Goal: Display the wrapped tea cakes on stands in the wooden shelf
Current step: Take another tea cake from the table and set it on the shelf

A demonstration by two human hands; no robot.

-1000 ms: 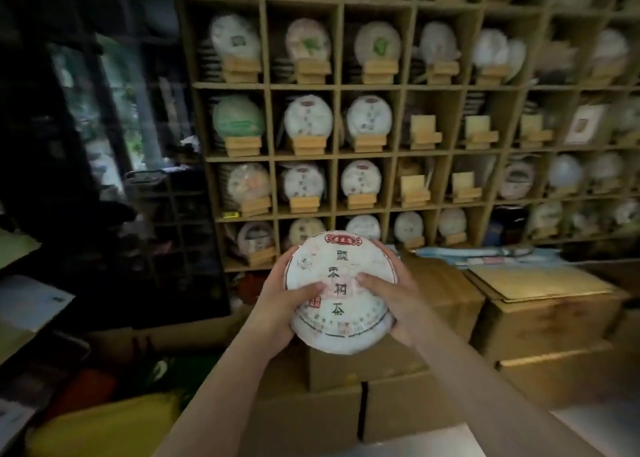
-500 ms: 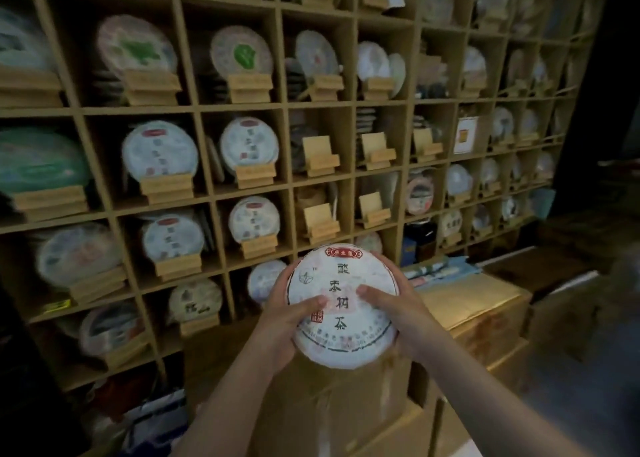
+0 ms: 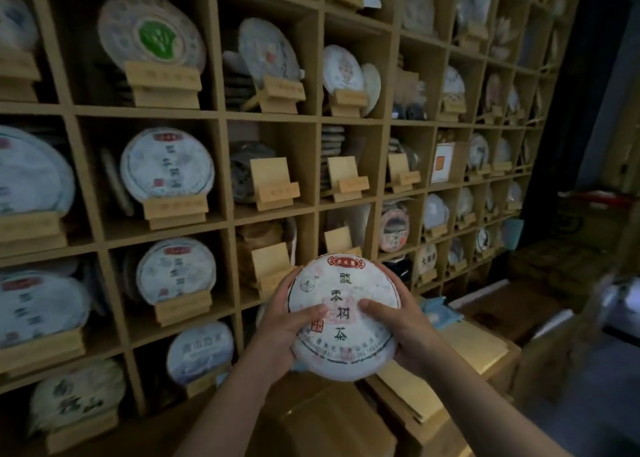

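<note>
I hold a round tea cake (image 3: 346, 294) in white paper with a red label and dark characters, face up toward me. My left hand (image 3: 277, 332) grips its left edge, thumb on the front. My right hand (image 3: 405, 325) grips its right edge, thumb on the front too. It is in front of the wooden shelf (image 3: 221, 179), just below a cubby with an empty wooden stand (image 3: 272, 266). More empty stands (image 3: 273, 183) (image 3: 346, 179) sit in the row above. Many other cubbies hold wrapped cakes on stands (image 3: 168, 166).
Wooden and cardboard boxes (image 3: 478, 356) are stacked along the floor below the shelf, under my forearms. A blue cloth or paper (image 3: 440, 313) lies on one. A dark curtain or wall (image 3: 568, 110) ends the shelf at the right.
The shelf has grown larger and shifted left in view as I came closer. The tea cake stays held in both hands, now nearer the cubby with the empty stand.
</note>
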